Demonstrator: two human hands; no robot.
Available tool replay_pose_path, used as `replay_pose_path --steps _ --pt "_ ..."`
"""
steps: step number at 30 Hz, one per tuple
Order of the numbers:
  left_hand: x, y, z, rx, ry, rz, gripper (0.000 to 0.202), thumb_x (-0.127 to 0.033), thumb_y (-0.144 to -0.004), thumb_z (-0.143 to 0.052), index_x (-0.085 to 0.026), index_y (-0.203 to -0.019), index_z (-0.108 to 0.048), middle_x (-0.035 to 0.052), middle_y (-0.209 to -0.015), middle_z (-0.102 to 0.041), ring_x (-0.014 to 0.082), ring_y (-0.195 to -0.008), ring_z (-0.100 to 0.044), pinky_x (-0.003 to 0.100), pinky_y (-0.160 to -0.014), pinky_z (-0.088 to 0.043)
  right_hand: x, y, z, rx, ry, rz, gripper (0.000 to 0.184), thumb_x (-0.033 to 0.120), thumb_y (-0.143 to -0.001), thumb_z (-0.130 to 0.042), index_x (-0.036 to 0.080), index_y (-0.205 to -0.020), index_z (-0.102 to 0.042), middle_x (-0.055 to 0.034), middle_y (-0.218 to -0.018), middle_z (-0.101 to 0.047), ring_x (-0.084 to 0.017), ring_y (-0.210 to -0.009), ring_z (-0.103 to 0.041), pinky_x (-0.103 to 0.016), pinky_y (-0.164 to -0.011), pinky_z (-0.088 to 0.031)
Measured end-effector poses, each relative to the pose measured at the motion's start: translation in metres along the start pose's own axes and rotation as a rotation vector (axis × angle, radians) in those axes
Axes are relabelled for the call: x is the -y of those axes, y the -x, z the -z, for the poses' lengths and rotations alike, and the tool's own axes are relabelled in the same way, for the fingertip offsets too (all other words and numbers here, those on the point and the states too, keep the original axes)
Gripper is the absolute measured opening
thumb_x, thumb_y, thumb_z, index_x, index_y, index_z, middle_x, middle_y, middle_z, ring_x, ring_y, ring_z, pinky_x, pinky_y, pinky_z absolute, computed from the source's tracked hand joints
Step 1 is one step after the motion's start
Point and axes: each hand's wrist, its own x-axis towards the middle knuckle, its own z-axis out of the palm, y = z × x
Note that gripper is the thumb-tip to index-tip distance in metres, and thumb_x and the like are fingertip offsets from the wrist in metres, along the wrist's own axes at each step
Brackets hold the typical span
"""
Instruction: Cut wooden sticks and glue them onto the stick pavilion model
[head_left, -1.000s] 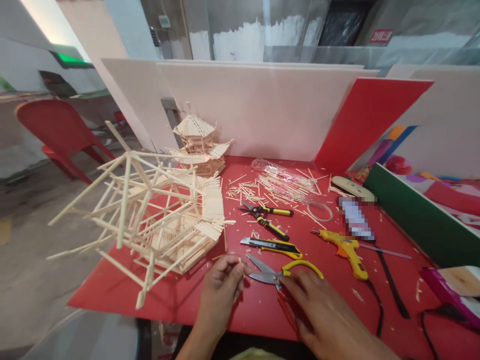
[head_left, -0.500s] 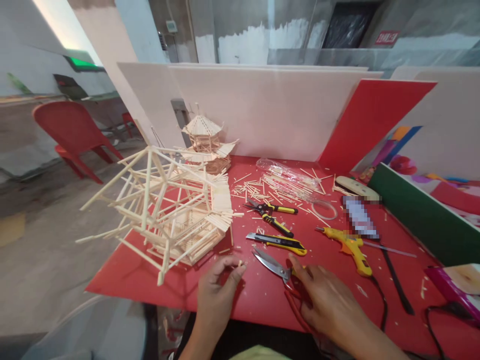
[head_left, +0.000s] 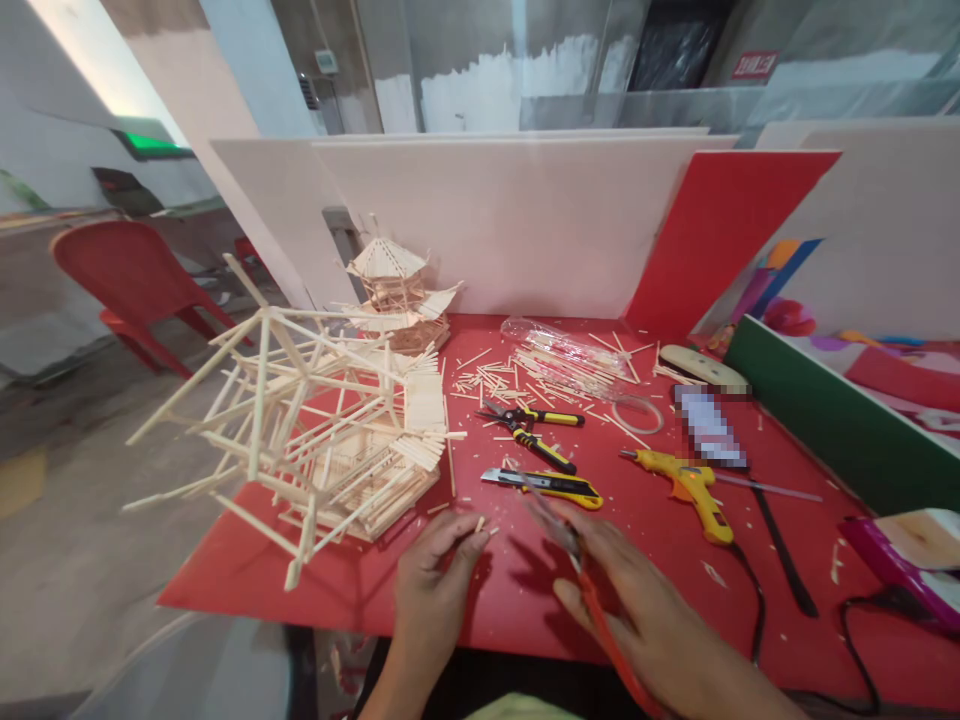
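Note:
My left hand [head_left: 442, 565] pinches a short piece of wooden stick [head_left: 481, 523] between thumb and fingertips, over the front of the red table. My right hand [head_left: 630, 590] is closed on red-handled scissors [head_left: 559, 530], whose blurred blades point up and away to the left. Left of my hands stands a large open frame model of wooden sticks [head_left: 322, 430], partly roofed and overhanging the table's left side. A yellow and black utility knife [head_left: 544, 485] lies just beyond the blades. Behind it are yellow and black pliers [head_left: 529, 420].
Loose sticks and a clear plastic bag [head_left: 566, 355] lie at the back. A small stick pagoda [head_left: 390, 290] stands back left. To the right are a yellow glue gun [head_left: 694, 485] with its cord, a blurred-out phone [head_left: 709, 425] and a green board [head_left: 832, 430].
My right hand has picked the scissors up off the table; they are raised and tilted. My left hand keeps its pinch nearly in place. The whole view has shifted slightly.

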Motion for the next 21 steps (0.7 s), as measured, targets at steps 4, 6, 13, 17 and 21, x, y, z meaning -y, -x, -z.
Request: replay_pose_path --steps 4,6,13,17,21 --pt "-0.004 -0.001 -0.001 0.038 -0.005 -0.085 0.018 -0.012 -0.075 -0.065 -0.022 -0.08 -0.079 0.0048 -0.079 -0.074 0.0211 -0.075 -0.068 0.028 -0.07 -0.053 0.017 -0.01 -0.001 0.1 0.112 0.022 0.067 0.047 -0.084 -0.064 0.023 -0.144 -0.046 -0.0156 -0.134 -0.057 -0.034 -0.123 -0.055 -0.049 -0.098 -0.049" --pt "-0.002 -0.001 -0.002 0.041 -0.014 -0.157 0.023 -0.008 -0.073 -0.062 -0.022 -0.08 -0.079 0.0044 -0.079 -0.075 0.021 -0.075 -0.069 0.028 -0.07 -0.054 0.018 -0.014 -0.002 0.112 0.151 0.044 0.067 0.045 -0.084 -0.065 0.022 -0.144 -0.046 -0.0165 -0.126 -0.059 -0.034 -0.112 -0.061 -0.049 -0.09 -0.052" --pt "0.006 -0.004 -0.007 0.062 -0.049 -0.293 0.019 -0.009 -0.08 -0.063 -0.022 -0.081 -0.078 0.003 -0.08 -0.075 0.0175 -0.075 -0.069 0.023 -0.069 -0.055 0.015 -0.016 0.0 0.126 0.152 0.088 0.061 0.045 -0.087 -0.063 0.023 -0.141 -0.048 -0.0136 -0.113 -0.063 -0.029 -0.097 -0.064 -0.044 -0.081 -0.053" --pt "0.007 -0.005 -0.006 0.121 -0.082 -0.324 0.024 -0.008 -0.084 -0.061 -0.024 -0.088 -0.078 0.002 -0.083 -0.074 0.0164 -0.078 -0.068 0.022 -0.071 -0.053 0.016 -0.015 0.002 0.149 0.1 0.065 0.06 0.047 -0.087 -0.063 0.023 -0.14 -0.048 -0.0115 -0.111 -0.063 -0.028 -0.095 -0.064 -0.043 -0.081 -0.051" --pt "0.002 -0.004 -0.007 0.144 -0.094 -0.339 0.024 -0.008 -0.085 -0.061 -0.024 -0.086 -0.079 0.0019 -0.082 -0.074 0.0157 -0.074 -0.067 0.021 -0.068 -0.052 0.017 -0.015 0.004 0.176 0.003 0.05 0.057 0.042 -0.086 -0.064 0.025 -0.138 -0.049 -0.0093 -0.112 -0.064 -0.026 -0.096 -0.064 -0.04 -0.085 -0.05"
